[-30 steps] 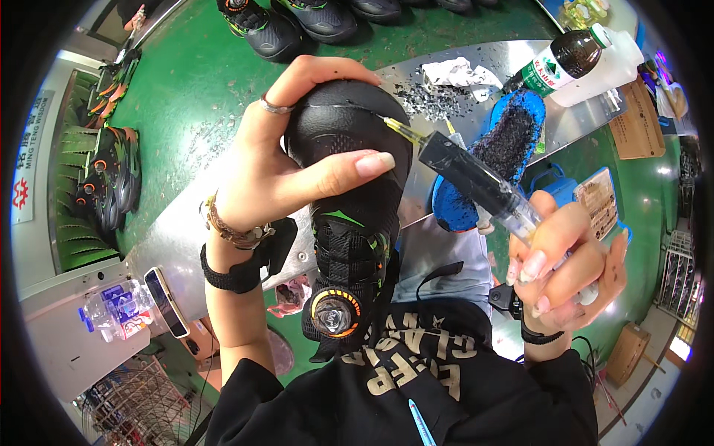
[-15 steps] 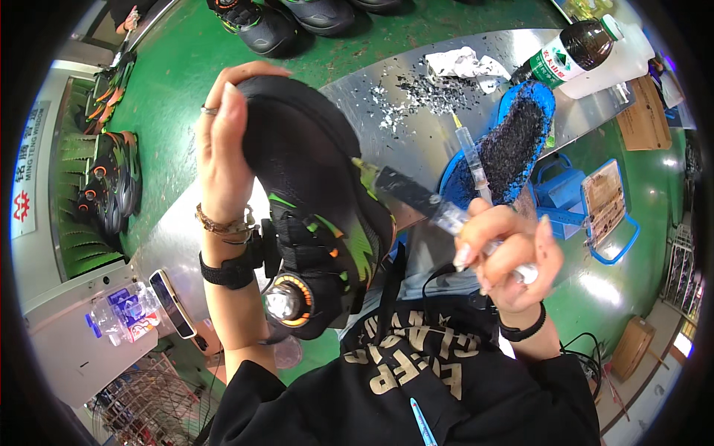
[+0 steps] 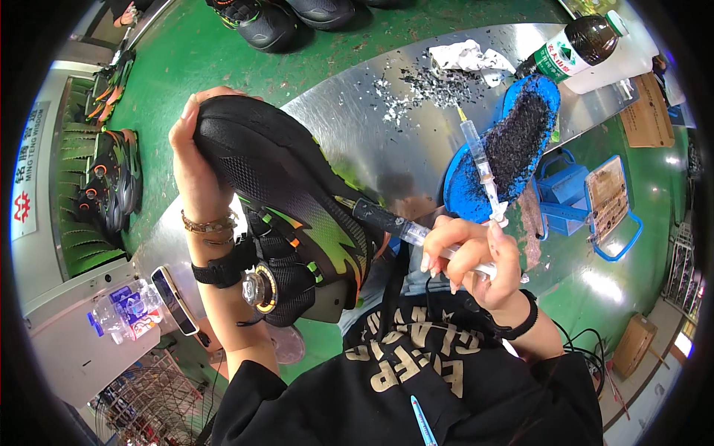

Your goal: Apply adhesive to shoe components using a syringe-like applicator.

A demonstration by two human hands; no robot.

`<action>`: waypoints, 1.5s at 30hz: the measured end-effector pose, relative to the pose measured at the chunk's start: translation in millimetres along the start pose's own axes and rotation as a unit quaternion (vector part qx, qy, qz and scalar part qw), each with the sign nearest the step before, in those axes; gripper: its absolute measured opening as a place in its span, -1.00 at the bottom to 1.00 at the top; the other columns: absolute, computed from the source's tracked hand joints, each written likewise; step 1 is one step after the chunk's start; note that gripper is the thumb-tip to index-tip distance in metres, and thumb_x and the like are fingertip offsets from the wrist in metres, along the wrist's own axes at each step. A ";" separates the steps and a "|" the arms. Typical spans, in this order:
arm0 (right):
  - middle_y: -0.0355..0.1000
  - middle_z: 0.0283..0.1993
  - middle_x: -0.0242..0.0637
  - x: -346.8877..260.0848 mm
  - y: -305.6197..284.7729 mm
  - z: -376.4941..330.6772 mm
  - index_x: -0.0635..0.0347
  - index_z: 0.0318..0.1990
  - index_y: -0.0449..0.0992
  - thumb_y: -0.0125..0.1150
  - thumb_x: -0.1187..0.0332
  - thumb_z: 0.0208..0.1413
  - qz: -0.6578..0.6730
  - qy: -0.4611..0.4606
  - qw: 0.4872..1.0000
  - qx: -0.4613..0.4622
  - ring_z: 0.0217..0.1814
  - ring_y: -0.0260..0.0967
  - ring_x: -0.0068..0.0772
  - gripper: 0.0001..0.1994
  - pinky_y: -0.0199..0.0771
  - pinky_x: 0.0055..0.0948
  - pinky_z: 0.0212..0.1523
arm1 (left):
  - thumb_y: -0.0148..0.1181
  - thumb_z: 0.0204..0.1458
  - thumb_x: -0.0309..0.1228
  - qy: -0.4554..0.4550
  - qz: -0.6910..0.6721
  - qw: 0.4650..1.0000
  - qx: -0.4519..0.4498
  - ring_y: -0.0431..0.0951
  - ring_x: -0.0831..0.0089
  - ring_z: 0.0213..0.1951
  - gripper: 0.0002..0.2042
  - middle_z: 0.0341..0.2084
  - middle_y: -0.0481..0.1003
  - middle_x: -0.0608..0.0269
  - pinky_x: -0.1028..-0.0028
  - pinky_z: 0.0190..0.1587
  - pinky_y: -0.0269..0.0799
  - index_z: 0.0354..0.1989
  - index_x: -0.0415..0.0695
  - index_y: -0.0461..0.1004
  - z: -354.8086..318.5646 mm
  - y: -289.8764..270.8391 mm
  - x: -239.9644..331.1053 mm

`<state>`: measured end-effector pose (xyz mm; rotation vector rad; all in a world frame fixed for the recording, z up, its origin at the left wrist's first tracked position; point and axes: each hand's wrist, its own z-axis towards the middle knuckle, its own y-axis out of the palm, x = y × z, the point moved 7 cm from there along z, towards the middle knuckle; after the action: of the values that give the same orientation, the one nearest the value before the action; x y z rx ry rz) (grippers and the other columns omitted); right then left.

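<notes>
My left hand [image 3: 199, 160] is wrapped round the toe end of a black shoe [image 3: 297, 171] with green side flashes, holding it tilted above the metal table. Orange loops and a round dial show on its upper. Between the fingers of my right hand [image 3: 480, 256] is a syringe [image 3: 394, 225] filled with black stuff. Its tip meets the shoe's side along the sole edge; whether it goes into the seam I cannot tell. Just beyond my right fingertips, a second, clear syringe [image 3: 480, 152] with a yellow tip lies across a blue sole-shaped pad [image 3: 460, 182] strewn with black crumbs.
Black and white scraps [image 3: 431, 89] and a crumpled white tissue [image 3: 465, 58] lie on the metal table [image 3: 327, 93]. At its far right stand a dark bottle [image 3: 587, 41] and a white jug [image 3: 625, 52]. More shoes [image 3: 264, 30] sit on the green surface at the back.
The shoe has swung down and left in my left hand, showing more of its side. My right hand has followed with the black-filled syringe, its tip still at the sole edge.
</notes>
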<state>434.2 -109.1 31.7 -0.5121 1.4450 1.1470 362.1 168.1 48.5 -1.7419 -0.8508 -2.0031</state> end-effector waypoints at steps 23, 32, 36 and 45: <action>0.45 -0.31 0.02 4.4 -18.7 -28.0 0.35 -0.74 0.37 -0.64 0.23 0.24 -0.019 0.051 0.999 -0.002 -0.36 0.28 -0.27 -0.34 0.29 -0.40 -0.17 | -0.21 0.20 -0.29 -0.058 0.117 0.963 0.236 0.42 0.48 -0.13 -0.65 -0.10 0.36 0.20 0.50 -0.04 0.38 0.12 -0.12 0.25 -0.9 -88.9 -51.9; 0.43 -0.29 0.01 5.1 -14.1 -27.0 0.39 -0.70 0.38 -0.59 0.23 0.25 -0.033 0.041 0.998 0.018 -0.38 0.27 -0.29 -0.36 0.31 -0.39 -0.22 | -0.08 0.10 0.00 -0.096 0.070 0.950 0.289 0.53 0.41 -0.40 -0.55 -0.38 0.50 0.17 0.48 -0.24 0.46 -0.18 -0.19 0.42 -6.5 -111.5 -73.5; 0.43 -0.29 0.00 -9.1 -12.6 -26.2 0.37 -0.65 0.40 -0.57 0.23 0.25 -0.103 -0.016 0.995 -0.003 -0.39 0.28 -0.31 -0.38 0.32 -0.38 -0.26 | -0.05 0.03 0.09 -0.156 0.037 0.943 0.292 0.54 0.37 -0.38 -0.50 -0.38 0.51 0.16 0.45 -0.24 0.46 -0.24 -0.16 0.46 -13.9 -111.1 -80.4; 0.28 -0.15 0.06 -48.2 -96.6 -13.2 0.27 -0.54 0.32 -0.45 0.10 0.27 -0.023 -0.084 0.979 0.185 -0.43 0.20 -0.35 -0.48 0.27 -0.50 -0.36 | -0.06 0.08 0.03 -0.116 -0.025 0.939 0.324 0.49 0.37 -0.25 -0.55 -0.28 0.49 0.20 0.40 -0.12 0.39 -0.18 -0.14 0.43 -61.0 -100.8 -63.8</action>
<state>519.9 -175.6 40.3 -0.1814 1.4466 0.8352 264.6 197.6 -38.7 -1.5701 -1.4426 -1.3171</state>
